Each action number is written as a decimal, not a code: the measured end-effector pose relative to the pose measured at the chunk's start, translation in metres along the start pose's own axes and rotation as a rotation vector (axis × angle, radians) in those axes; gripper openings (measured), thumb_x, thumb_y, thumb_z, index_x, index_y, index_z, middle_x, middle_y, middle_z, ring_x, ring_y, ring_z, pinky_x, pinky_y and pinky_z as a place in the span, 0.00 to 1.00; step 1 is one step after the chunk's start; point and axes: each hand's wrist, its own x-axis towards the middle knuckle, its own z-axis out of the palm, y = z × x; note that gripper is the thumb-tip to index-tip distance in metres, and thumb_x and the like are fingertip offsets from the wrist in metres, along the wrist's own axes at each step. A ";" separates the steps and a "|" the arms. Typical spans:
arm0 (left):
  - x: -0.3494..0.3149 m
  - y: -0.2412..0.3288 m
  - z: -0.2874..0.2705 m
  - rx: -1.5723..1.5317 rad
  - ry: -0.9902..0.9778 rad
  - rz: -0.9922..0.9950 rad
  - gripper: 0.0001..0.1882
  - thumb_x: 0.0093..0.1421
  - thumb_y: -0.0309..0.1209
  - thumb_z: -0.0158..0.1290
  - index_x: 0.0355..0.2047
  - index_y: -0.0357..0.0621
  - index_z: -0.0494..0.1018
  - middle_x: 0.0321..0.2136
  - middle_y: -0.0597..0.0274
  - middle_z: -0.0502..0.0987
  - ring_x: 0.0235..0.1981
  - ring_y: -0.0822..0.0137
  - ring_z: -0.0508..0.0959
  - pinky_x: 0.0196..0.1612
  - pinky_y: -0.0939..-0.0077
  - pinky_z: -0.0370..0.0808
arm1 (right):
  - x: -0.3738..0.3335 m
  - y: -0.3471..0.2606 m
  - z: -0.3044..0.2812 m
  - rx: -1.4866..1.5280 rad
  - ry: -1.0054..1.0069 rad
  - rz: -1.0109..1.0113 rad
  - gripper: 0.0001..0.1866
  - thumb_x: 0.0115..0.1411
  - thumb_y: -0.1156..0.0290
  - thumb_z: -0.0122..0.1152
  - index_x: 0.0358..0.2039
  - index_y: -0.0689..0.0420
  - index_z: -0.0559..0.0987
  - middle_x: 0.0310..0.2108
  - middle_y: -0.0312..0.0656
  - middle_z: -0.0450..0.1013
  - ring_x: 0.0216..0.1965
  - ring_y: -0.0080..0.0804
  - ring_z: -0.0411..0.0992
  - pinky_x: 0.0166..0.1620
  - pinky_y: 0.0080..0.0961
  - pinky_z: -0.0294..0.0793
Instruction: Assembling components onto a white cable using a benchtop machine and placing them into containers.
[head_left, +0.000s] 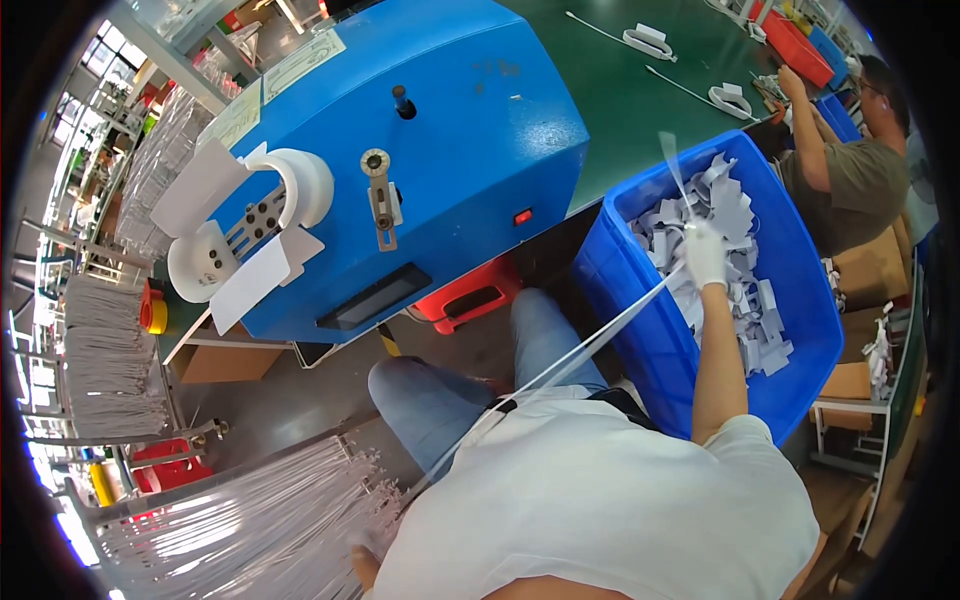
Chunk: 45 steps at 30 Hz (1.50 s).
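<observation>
My right hand [706,258], in a white glove, is closed on a long white cable [610,333] above a deep blue bin [640,330]. One end of the cable sticks up past the hand, smeared by motion, while the rest slants down across my lap to the lower left. Folded white pieces [760,325] lie heaped in the bin under the hand. At the lower left, my left hand [372,545] is beside a rack's hanging bundle of white cables [240,520]; its fingers are hidden and blurred.
A blue machine [460,130] with a white curved holder [305,190] stands ahead of me. Two coiled white cables [648,42] lie on the green table [625,100]. Under the machine is a red stool [470,300]. Another person [850,160] works at the far right.
</observation>
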 end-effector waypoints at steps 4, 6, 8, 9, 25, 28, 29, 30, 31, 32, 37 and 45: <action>-0.019 0.020 0.028 -0.447 0.032 -0.120 0.08 0.54 0.34 0.52 0.28 0.43 0.77 0.22 0.58 0.75 0.21 0.60 0.73 0.24 0.66 0.70 | -0.019 -0.033 0.003 0.515 -0.251 0.463 0.12 0.61 0.64 0.51 0.36 0.58 0.78 0.25 0.37 0.72 0.25 0.30 0.70 0.33 0.32 0.73; -0.026 0.027 0.036 -0.729 0.050 -0.185 0.08 0.54 0.34 0.52 0.27 0.44 0.76 0.21 0.59 0.75 0.20 0.61 0.72 0.22 0.67 0.69 | -0.003 -0.012 0.008 0.930 -0.329 0.457 0.13 0.63 0.65 0.49 0.40 0.61 0.75 0.24 0.35 0.68 0.23 0.28 0.68 0.31 0.28 0.73; -0.046 0.029 0.049 -1.009 0.060 -0.287 0.07 0.54 0.34 0.52 0.26 0.44 0.75 0.21 0.59 0.74 0.18 0.62 0.71 0.21 0.68 0.68 | -0.004 -0.064 0.016 1.102 -0.125 0.711 0.13 0.64 0.67 0.47 0.43 0.62 0.73 0.21 0.31 0.62 0.16 0.20 0.58 0.17 0.17 0.61; -0.045 0.033 0.050 -1.154 0.074 -0.326 0.07 0.54 0.34 0.52 0.26 0.44 0.75 0.20 0.60 0.74 0.18 0.63 0.71 0.20 0.68 0.67 | 0.004 -0.053 0.009 1.097 -0.119 0.706 0.13 0.64 0.67 0.47 0.43 0.62 0.73 0.21 0.31 0.62 0.16 0.20 0.58 0.17 0.17 0.61; -0.016 0.026 -0.016 -2.354 0.187 -0.859 0.07 0.57 0.35 0.52 0.26 0.49 0.68 0.16 0.69 0.69 0.08 0.76 0.57 0.10 0.81 0.51 | -0.019 -0.028 0.014 0.240 -0.417 0.474 0.19 0.59 0.53 0.56 0.39 0.56 0.80 0.20 0.33 0.68 0.15 0.17 0.58 0.17 0.16 0.54; -0.028 0.003 0.001 -2.309 0.156 -0.800 0.07 0.58 0.36 0.51 0.28 0.47 0.70 0.19 0.67 0.72 0.10 0.73 0.61 0.12 0.77 0.57 | -0.015 -0.033 0.016 0.504 -0.362 0.451 0.14 0.61 0.67 0.54 0.48 0.53 0.77 0.19 0.28 0.66 0.13 0.14 0.54 0.15 0.14 0.50; -0.031 0.002 0.004 -2.318 0.051 -0.753 0.09 0.58 0.36 0.51 0.30 0.44 0.72 0.22 0.63 0.75 0.12 0.70 0.66 0.14 0.74 0.64 | -0.018 -0.038 0.018 0.624 -0.329 0.395 0.13 0.59 0.71 0.56 0.46 0.54 0.77 0.19 0.28 0.66 0.12 0.12 0.53 0.15 0.12 0.48; -0.020 0.016 0.006 -2.321 0.056 -0.756 0.09 0.58 0.36 0.51 0.30 0.44 0.72 0.22 0.63 0.75 0.12 0.70 0.66 0.14 0.74 0.64 | -0.019 -0.038 0.020 0.626 -0.334 0.393 0.13 0.59 0.71 0.56 0.46 0.54 0.77 0.19 0.28 0.66 0.12 0.12 0.53 0.15 0.12 0.48; -0.003 0.037 -0.006 -2.242 0.104 -0.706 0.09 0.58 0.36 0.51 0.31 0.43 0.73 0.23 0.62 0.75 0.14 0.69 0.67 0.17 0.73 0.65 | -0.018 -0.036 0.015 0.727 -0.314 0.374 0.11 0.59 0.73 0.55 0.43 0.55 0.78 0.21 0.29 0.68 0.12 0.12 0.52 0.15 0.12 0.47; 0.007 0.057 -0.024 -2.161 0.157 -0.665 0.09 0.58 0.35 0.51 0.32 0.42 0.73 0.25 0.61 0.75 0.17 0.67 0.68 0.19 0.72 0.65 | -0.017 -0.033 0.015 0.832 -0.301 0.357 0.09 0.58 0.75 0.55 0.39 0.55 0.78 0.23 0.31 0.70 0.11 0.11 0.52 0.15 0.12 0.47; -0.003 0.090 -0.123 -1.754 0.420 -0.478 0.11 0.58 0.33 0.51 0.36 0.38 0.74 0.32 0.56 0.76 0.29 0.62 0.72 0.33 0.70 0.68 | -0.013 -0.040 0.024 1.099 -0.213 0.271 0.06 0.57 0.79 0.53 0.32 0.56 0.78 0.34 0.40 0.77 0.11 0.11 0.51 0.14 0.12 0.47; 0.001 0.198 -0.346 -1.320 0.837 0.122 0.14 0.58 0.29 0.52 0.42 0.34 0.75 0.41 0.49 0.77 0.46 0.56 0.76 0.49 0.67 0.71 | -0.018 -0.073 0.002 0.830 -0.348 0.169 0.14 0.54 0.80 0.54 0.42 0.63 0.77 0.42 0.44 0.75 0.20 0.15 0.66 0.23 0.12 0.66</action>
